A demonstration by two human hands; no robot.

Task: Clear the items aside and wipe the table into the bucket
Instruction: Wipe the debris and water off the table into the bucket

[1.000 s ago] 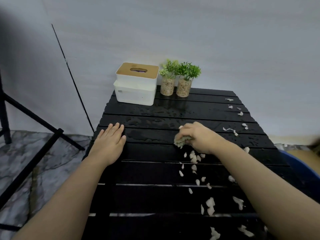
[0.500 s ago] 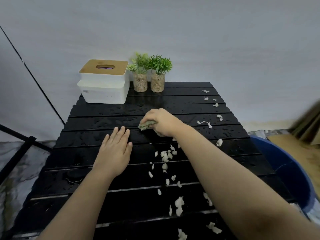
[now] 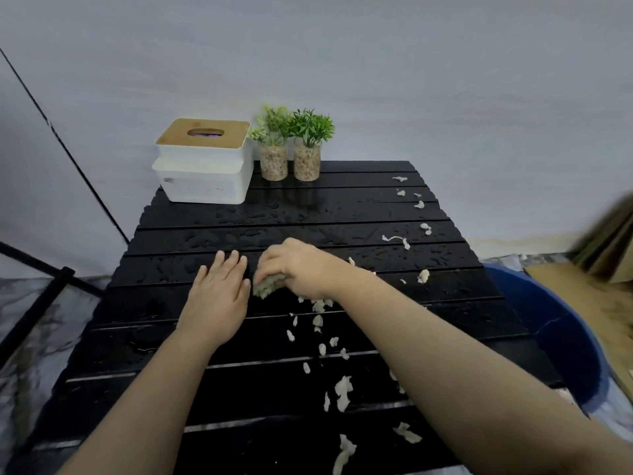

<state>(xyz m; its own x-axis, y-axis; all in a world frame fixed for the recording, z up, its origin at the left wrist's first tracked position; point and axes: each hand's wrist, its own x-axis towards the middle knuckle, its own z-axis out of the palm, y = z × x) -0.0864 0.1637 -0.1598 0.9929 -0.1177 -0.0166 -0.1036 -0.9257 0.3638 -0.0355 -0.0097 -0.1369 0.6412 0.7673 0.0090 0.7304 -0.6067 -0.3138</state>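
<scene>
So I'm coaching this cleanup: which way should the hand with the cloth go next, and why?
Probably sweep right. The right hand grips the cloth mid-table, white scraps lie just right of it, and the blue bucket stands beside the table's right edge. The left hand lies flat.

A black slatted table (image 3: 342, 214), beaded with water drops. At its far left corner sits a white tissue box (image 3: 203, 174) with a wooden lid; two small potted plants (image 3: 289, 145) stand just beside it along the far edge. White paper scraps (image 3: 322, 337) lie scattered from the middle to the near edge and along the right edge.
</scene>
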